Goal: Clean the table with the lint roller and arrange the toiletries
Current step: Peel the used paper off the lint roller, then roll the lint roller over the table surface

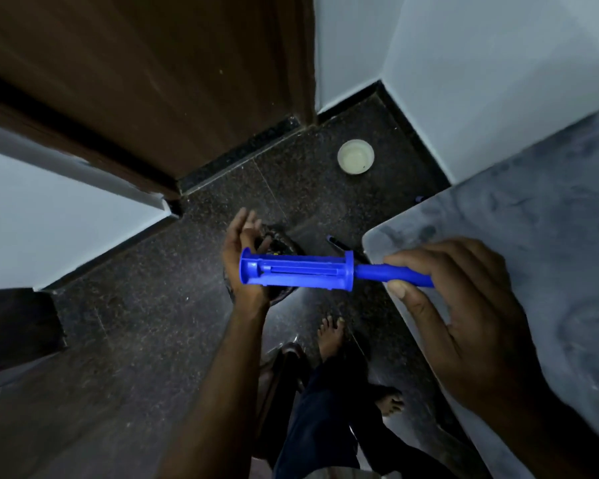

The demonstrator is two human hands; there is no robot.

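Note:
My right hand grips the handle of a blue plastic lint roller, held level over the dark floor. The roller's core is bare, with no sticky paper visible on it. My left hand is behind the roller's far end, palm up and fingers spread, holding nothing. The grey marbled table fills the right side, its rounded corner just above my right fingers. No toiletries are in view.
A dark round bin stands on the speckled floor under my left hand. A small white cup-like container sits near the wall corner. A dark pen-like object lies by the table corner. A brown door is at upper left. My bare feet are below.

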